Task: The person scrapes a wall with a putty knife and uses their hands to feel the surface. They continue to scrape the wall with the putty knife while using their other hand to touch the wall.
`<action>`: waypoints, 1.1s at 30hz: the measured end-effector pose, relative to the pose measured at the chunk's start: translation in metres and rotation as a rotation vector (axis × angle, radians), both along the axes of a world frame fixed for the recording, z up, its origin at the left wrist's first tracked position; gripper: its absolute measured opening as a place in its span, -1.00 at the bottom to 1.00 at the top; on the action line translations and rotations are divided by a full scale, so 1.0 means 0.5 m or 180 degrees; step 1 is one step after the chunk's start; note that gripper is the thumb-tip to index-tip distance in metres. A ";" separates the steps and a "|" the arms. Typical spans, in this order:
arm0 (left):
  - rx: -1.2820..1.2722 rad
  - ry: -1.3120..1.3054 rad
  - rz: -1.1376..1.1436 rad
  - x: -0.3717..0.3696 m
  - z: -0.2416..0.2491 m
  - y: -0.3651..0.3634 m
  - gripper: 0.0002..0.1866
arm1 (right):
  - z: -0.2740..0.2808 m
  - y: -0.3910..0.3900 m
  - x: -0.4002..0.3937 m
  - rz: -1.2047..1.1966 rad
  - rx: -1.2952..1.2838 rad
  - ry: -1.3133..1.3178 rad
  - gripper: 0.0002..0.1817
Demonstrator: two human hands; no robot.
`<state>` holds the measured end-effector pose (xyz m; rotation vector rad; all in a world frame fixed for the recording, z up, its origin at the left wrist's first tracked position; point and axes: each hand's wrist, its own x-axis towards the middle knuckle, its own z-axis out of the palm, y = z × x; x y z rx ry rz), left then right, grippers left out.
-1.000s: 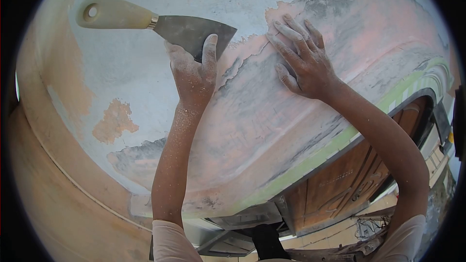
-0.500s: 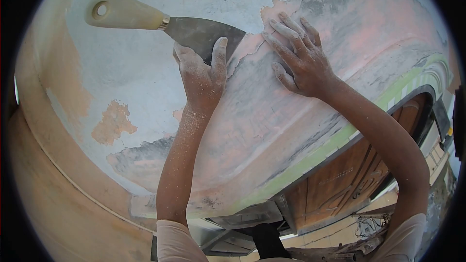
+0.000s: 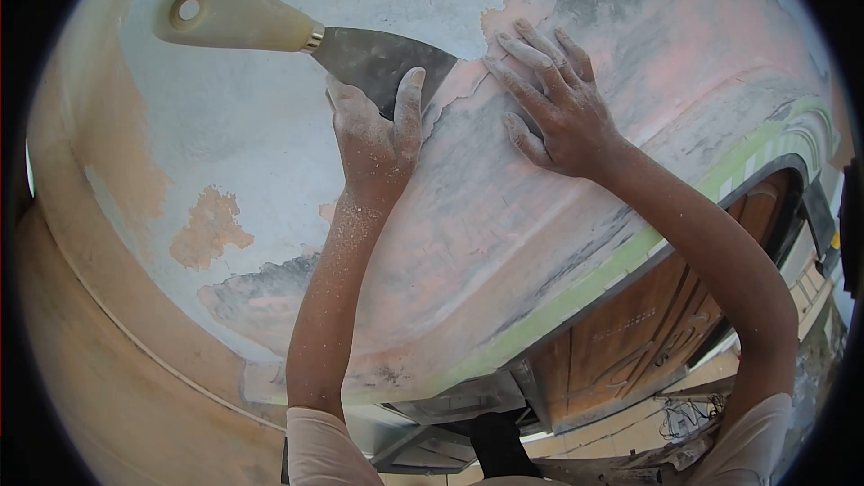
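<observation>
Evidently, left grip point(image 3: 373, 144) pinches scraper point(image 3: 340, 47) by blade point(image 3: 391, 58); handle point(image 3: 247, 20) extends above-left of it. Right grip point(image 3: 562, 121) lies spread on wall point(image 3: 256, 121). Judged light, stiff; dusty grip may slip; handle offers surer hold.

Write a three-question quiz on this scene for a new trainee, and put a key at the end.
1. By which part does the left hand grip the scraper?
A) the end of the handle
B) the blade
C) the hole in the handle

2. True or false: the right hand is gripping a second scraper.

3. Fill in the colour: the band along the wall edge beside the brown door is light ____.

Key: 1. B. 2. False; its fingers are spread at the wall with no tool in them. 3. Green.
</observation>
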<state>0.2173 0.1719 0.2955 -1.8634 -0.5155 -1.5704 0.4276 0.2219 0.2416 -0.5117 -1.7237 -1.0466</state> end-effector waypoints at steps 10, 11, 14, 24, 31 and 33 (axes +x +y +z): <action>0.0106 0.0324 0.0622 -0.018 0.002 0.004 -0.48 | 0.003 0.001 0.000 -0.0038 -0.0007 -0.0003 -0.32; 0.0153 0.0342 0.0694 -0.018 0.004 0.003 -0.48 | 0.002 0.000 -0.001 -0.0033 -0.0034 -0.0004 -0.31; -0.0118 0.0154 0.0255 -0.011 0.012 -0.003 -0.54 | 0.000 0.003 -0.001 -0.0003 0.0019 0.0007 -0.30; -0.0460 -0.0565 -0.0617 0.016 0.002 -0.006 -0.56 | -0.001 0.005 -0.001 -0.0012 0.0049 0.0003 -0.32; -0.0165 -0.0224 -0.0121 0.012 0.002 -0.004 -0.56 | 0.003 0.001 0.001 -0.0067 0.0015 -0.0017 -0.32; -0.0127 0.0049 0.0010 -0.001 -0.001 0.006 -0.57 | -0.001 0.002 -0.001 -0.0047 0.0014 0.0008 -0.32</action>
